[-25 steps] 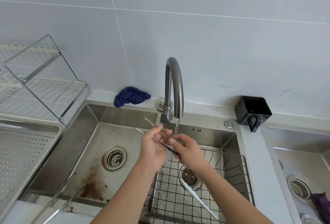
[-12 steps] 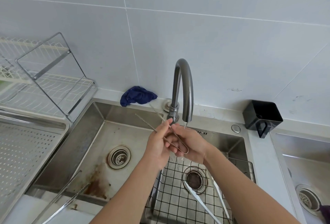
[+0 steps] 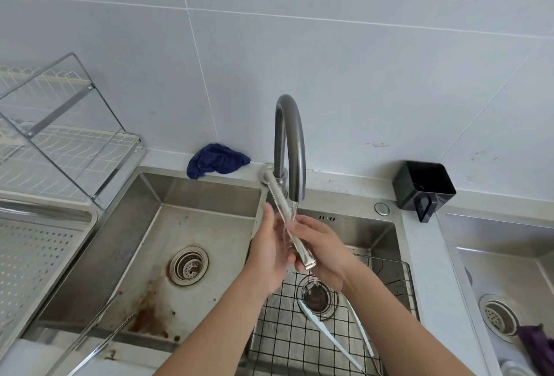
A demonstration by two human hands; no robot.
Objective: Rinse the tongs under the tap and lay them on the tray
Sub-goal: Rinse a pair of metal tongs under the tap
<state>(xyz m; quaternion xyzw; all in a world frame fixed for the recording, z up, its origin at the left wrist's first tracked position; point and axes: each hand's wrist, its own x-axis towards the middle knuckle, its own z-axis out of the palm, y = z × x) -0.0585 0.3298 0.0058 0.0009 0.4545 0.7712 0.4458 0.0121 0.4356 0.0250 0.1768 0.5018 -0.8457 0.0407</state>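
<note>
Steel tongs run diagonally under the spout of the grey arched tap, their toothed tips up by the tap base and their hinge end low. A thin stream of water falls on them. My right hand grips the hinge end. My left hand lies flat against the arms, fingers straight and touching them. The perforated steel tray sits to the left of the sink.
White tongs lie on the black wire rack in the right basin. Another steel pair rests at the left basin's front edge. A blue cloth, black holder and dish rack line the back.
The tongs have closed and turned, so their tips now point up towards the tap base. Both hands stay under the spout, and the view has shifted slightly.
</note>
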